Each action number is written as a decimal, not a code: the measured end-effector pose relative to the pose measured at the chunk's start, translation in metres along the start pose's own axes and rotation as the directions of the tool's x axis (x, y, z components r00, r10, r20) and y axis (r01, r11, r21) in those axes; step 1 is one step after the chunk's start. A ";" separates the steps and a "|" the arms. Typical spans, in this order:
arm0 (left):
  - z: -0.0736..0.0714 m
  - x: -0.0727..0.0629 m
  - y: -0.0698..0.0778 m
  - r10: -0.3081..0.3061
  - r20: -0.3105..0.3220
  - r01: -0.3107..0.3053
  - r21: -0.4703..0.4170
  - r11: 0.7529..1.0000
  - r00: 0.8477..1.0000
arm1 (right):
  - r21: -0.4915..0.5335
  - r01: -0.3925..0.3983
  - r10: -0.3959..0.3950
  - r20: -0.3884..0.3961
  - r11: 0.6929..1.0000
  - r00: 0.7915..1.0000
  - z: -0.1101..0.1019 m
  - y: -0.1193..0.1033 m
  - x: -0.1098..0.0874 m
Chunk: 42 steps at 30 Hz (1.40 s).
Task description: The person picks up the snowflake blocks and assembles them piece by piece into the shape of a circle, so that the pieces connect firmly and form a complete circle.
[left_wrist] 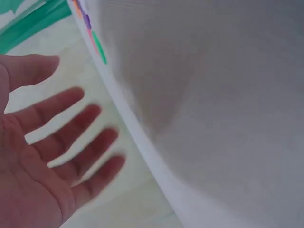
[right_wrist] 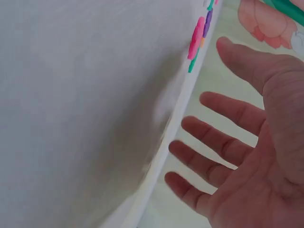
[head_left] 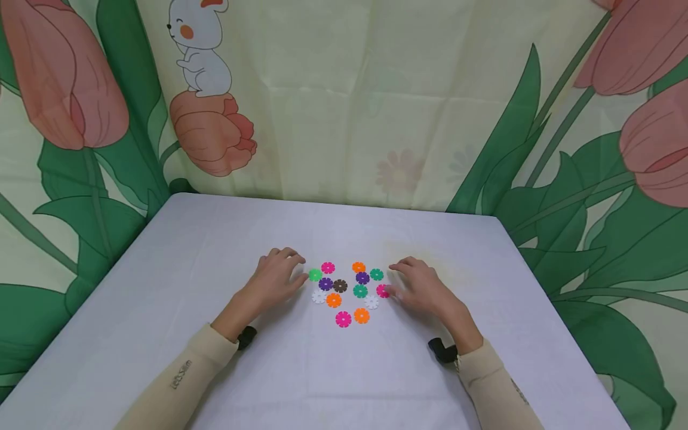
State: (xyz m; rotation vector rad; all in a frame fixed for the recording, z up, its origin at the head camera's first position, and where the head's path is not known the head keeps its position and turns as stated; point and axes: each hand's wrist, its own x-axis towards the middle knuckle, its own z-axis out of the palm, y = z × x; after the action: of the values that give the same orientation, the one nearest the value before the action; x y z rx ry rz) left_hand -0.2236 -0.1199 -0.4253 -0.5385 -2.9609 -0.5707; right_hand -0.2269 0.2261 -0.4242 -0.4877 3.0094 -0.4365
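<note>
Several flat, notched plastic discs, like snowflake building pieces, lie loosely grouped on the white table. My left hand [head_left: 274, 278] hovers at the group's left side, nearest a light green disc [head_left: 315, 275], with a pink disc [head_left: 328, 267] just beyond. On the opposite side, my right hand [head_left: 419, 283] is close to a pink disc [head_left: 383, 291] and a teal disc [head_left: 377, 274]. Both wrist views show spread, relaxed fingers with nothing held. Between the hands lie purple [head_left: 325, 284], brown [head_left: 340, 286], white [head_left: 371, 302] and orange discs [head_left: 362, 315].
The table [head_left: 344, 370] has a white cloth cover. Behind it hangs a curtain [head_left: 344, 119] printed with tulips and a rabbit. A black wrist strap piece [head_left: 444, 351] sits under the right wrist, another [head_left: 247, 337] under the left.
</note>
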 end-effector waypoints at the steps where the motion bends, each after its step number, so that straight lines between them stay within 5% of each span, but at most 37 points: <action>1: 0.000 0.001 0.002 0.006 0.012 -0.005 -0.021 1.000 1.000 | 0.002 0.000 0.000 -0.004 1.000 1.000 0.000 -0.001 0.001; 9: 0.005 0.008 0.009 0.020 0.183 0.016 -0.194 0.981 0.983 | 0.167 0.010 -0.021 0.064 0.986 0.998 -0.003 -0.002 0.011; 18: 0.008 0.012 0.018 -0.008 0.264 0.057 -0.179 0.982 0.964 | 0.205 0.038 -0.067 0.137 0.978 0.988 -0.004 0.003 0.016; 25: 0.007 0.011 0.024 -0.038 0.279 0.082 -0.149 0.985 0.959 | 0.216 0.036 -0.069 0.146 0.976 0.987 -0.005 0.003 0.014; 33: 0.004 0.010 0.027 -0.014 0.250 0.044 -0.118 0.992 0.968 | 0.233 0.020 -0.058 0.158 0.972 0.986 -0.007 0.001 0.016; 42: 0.006 0.011 0.022 0.003 0.323 0.060 -0.185 0.981 0.946 | 0.245 -0.002 -0.042 0.172 0.970 0.984 -0.005 0.002 0.015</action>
State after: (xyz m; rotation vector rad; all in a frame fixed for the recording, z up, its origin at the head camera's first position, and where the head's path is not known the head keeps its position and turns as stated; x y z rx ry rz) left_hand -0.2263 -0.0948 -0.4222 -0.6645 -3.2434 -0.8567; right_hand -0.2426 0.2244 -0.4203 -0.5074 2.7341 -0.7143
